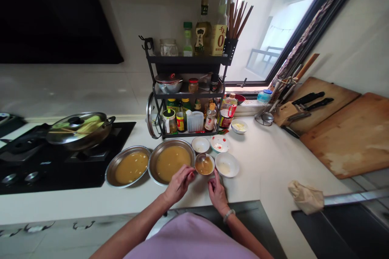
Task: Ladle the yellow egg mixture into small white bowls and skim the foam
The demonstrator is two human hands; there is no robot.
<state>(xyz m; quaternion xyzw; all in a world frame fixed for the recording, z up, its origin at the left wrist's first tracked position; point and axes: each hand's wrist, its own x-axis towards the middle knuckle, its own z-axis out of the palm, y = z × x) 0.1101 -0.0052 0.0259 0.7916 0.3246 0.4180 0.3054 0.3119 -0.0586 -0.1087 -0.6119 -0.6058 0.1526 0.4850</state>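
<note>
My left hand [181, 181] is closed in a pinch on the handle of a spoon [199, 160] whose bowl rests in a small bowl of brown sauce [205, 165]. My right hand [216, 188] lies on the counter just below that bowl, fingertips touching its near side; its fingers look loosely curled with nothing in them. To the left stand two round metal pans of yellowish-brown liquid [172, 162] [129, 166]. A white bowl with pale contents [227, 165] sits right of the sauce bowl.
A black condiment rack [187, 89] with bottles stands behind the bowls. A lidded wok [79, 129] sits on the black hob at left. Small bowls [201, 144] [220, 143] [239, 126], wooden boards [352, 137] and a knife block [285, 113] lie right; a crumpled cloth [306, 196] is near the sink.
</note>
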